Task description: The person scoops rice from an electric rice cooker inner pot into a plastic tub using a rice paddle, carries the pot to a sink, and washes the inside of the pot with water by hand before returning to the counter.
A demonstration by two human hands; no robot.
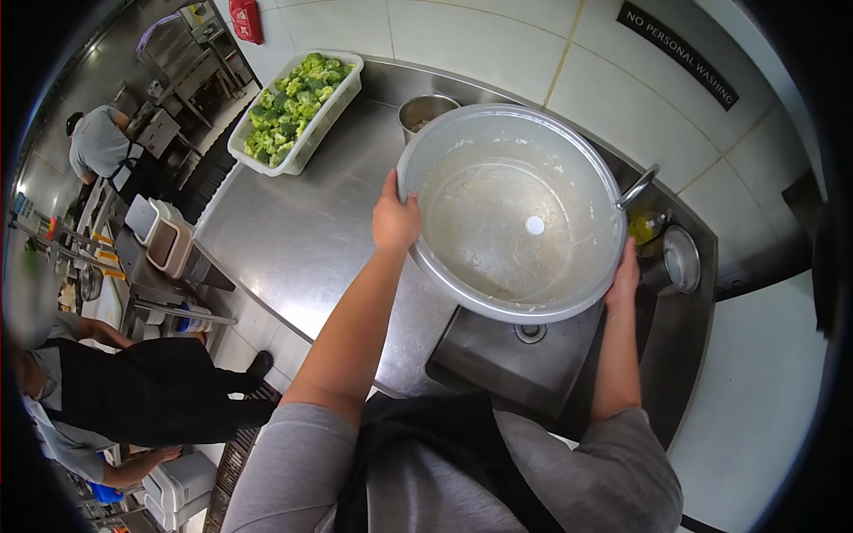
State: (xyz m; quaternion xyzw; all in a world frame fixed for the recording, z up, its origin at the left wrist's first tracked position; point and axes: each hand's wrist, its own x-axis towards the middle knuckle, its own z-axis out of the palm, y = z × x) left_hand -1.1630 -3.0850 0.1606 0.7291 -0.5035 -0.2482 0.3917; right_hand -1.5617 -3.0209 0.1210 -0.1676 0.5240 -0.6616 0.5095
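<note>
A large round metal basin (498, 213) is held up over the sink's edge, its inside facing me, with whitish residue on its wall and bottom. My left hand (396, 218) grips its left rim, fingers behind it. On the right rim is my right hand (625, 274), its fingers partly hidden by the basin. Below the basin, the sink (506, 355) shows its drain. Behind the basin's upper left stands a small metal pot (426, 110). A white basket (330, 120) of broccoli florets rests at the counter's back left.
The steel counter (302, 231) extends left of the sink. A faucet (638, 186) touches or nearly touches the basin's right rim. Right of it are a metal bowl (681, 259) and a yellow-green item (646, 226). Two people work at the left, one nearby in a black apron (147, 391).
</note>
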